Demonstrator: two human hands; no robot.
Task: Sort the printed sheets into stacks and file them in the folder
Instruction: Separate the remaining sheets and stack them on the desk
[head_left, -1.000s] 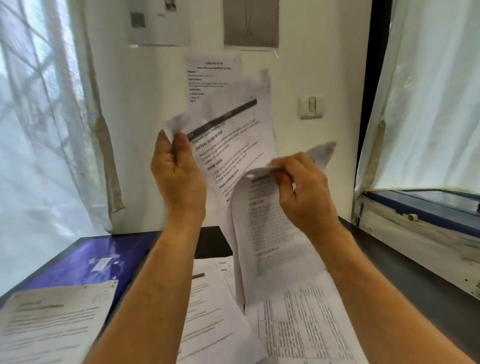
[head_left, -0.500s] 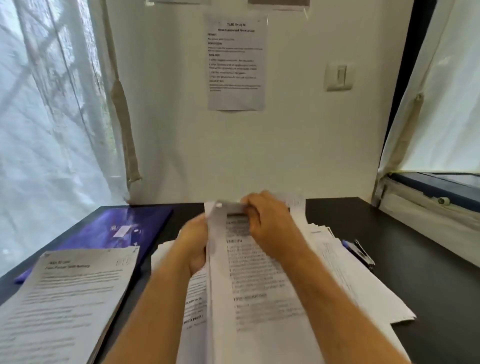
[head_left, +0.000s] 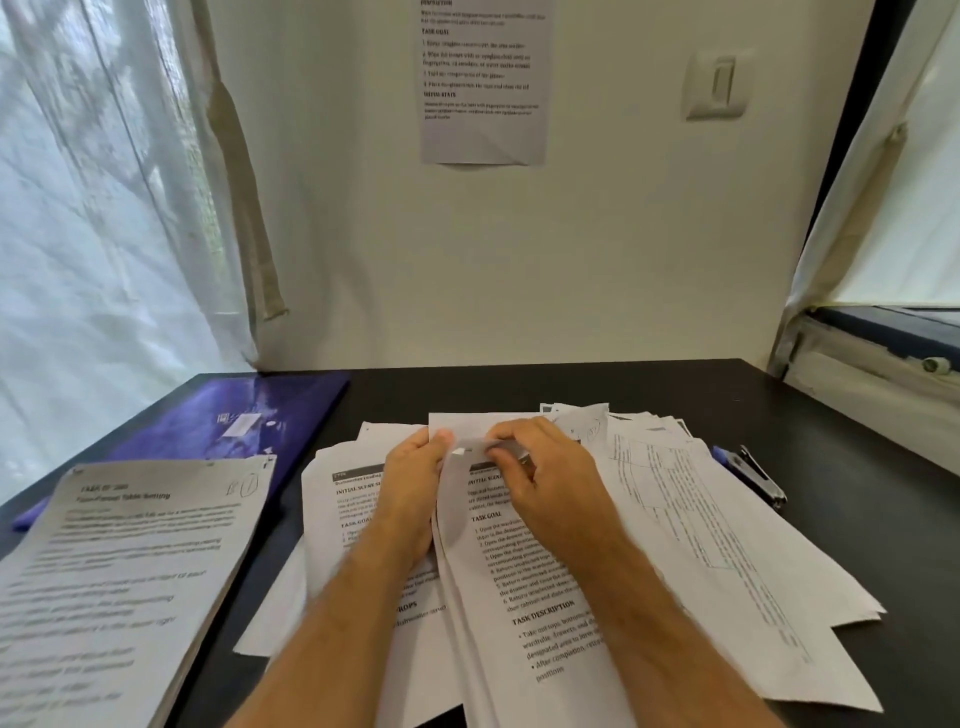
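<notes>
A loose pile of printed sheets (head_left: 691, 525) covers the middle of the dark table. My left hand (head_left: 413, 483) and my right hand (head_left: 540, 467) meet at the top edge of one printed sheet (head_left: 498, 566) lying on the pile. The fingers of my right hand curl over its folded top corner, and my left thumb presses the same edge. A neat stack of sheets (head_left: 119, 577) lies at the near left, overlapping a purple folder (head_left: 234, 415) that lies flat at the back left.
A blue-handled stapler (head_left: 753, 473) lies on the dark table (head_left: 779, 410) just right of the pile. A printed notice (head_left: 483, 83) and a light switch (head_left: 719, 85) are on the wall ahead. Curtains hang at left and right.
Both hands came down from chest height to the pile, bringing the held sheets with them. The view tilted down toward the table.
</notes>
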